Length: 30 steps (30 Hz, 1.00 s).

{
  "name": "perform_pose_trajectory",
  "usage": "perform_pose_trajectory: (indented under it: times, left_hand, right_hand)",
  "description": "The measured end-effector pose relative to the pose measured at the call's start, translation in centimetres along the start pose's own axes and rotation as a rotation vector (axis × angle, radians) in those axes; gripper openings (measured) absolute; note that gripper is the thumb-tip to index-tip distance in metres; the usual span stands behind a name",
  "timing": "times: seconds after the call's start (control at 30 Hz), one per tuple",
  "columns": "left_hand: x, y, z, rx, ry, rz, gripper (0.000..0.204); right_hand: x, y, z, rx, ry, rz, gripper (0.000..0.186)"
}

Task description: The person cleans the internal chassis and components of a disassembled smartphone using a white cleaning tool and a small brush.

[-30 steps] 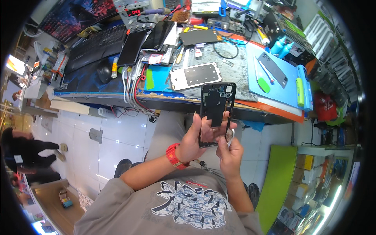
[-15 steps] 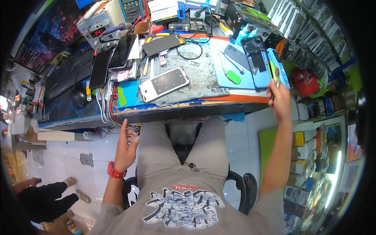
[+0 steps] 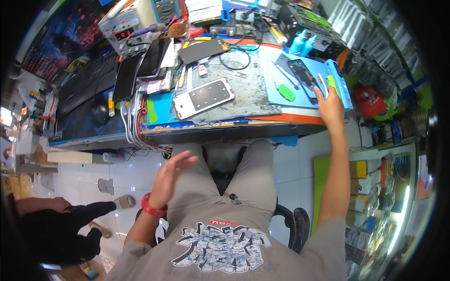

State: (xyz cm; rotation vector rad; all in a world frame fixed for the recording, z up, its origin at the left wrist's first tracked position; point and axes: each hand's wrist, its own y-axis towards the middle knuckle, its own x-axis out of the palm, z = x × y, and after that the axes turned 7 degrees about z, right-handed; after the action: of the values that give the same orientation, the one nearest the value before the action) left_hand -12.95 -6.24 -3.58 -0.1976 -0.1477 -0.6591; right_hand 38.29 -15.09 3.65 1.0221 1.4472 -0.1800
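Note:
My right hand (image 3: 331, 107) is at the right end of the bench, its thumb and fingers closed around the lower end of a slim, pale stick-like tool (image 3: 321, 81). The thumb lies close by the lower edge of a dark phone housing (image 3: 303, 78); whether they touch, I cannot tell. That housing sits aslant on a light blue mat (image 3: 276, 97), partly over a grey phone back panel (image 3: 283, 61). Beside it are a thin screwdriver (image 3: 286, 76) and a green plastic pick (image 3: 287, 92). My left hand (image 3: 168, 181), slightly blurred, hovers over my lap with fingers apart and nothing in it.
On the grey work mat (image 3: 253, 100) lies a white-framed phone part (image 3: 204, 98). Dark phones (image 3: 126, 77) and cables (image 3: 132, 122) crowd the left. Blue bottles (image 3: 298, 43) and a power supply (image 3: 125, 29) stand behind. Another person (image 3: 61, 229) is at lower left.
The dark phone housing has shifted left and nearer, turning to overlap the grey panel. My right hand has closed in on it. My left hand has drawn back from the bench edge over my lap.

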Motion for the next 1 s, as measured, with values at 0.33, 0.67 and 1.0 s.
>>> perform_pose_trajectory:
  times: [0.33,0.67,1.0]
  left_hand:
    - [10.3,6.8,1.5,-0.226,-1.216,-0.179,0.115]
    - [11.2,6.4,0.7,-0.138,-1.118,-0.092,0.129]
    - [10.8,5.5,0.1,-0.143,-0.886,-0.131,0.137]
  right_hand:
    - [-7.1,-24.7,-16.9,-0.466,0.797,-0.340,0.011]
    - [-2.0,-27.0,-14.1,-0.363,0.786,-0.279,0.006]
    - [-2.2,-24.4,-15.5,-0.226,0.692,-0.117,0.016]
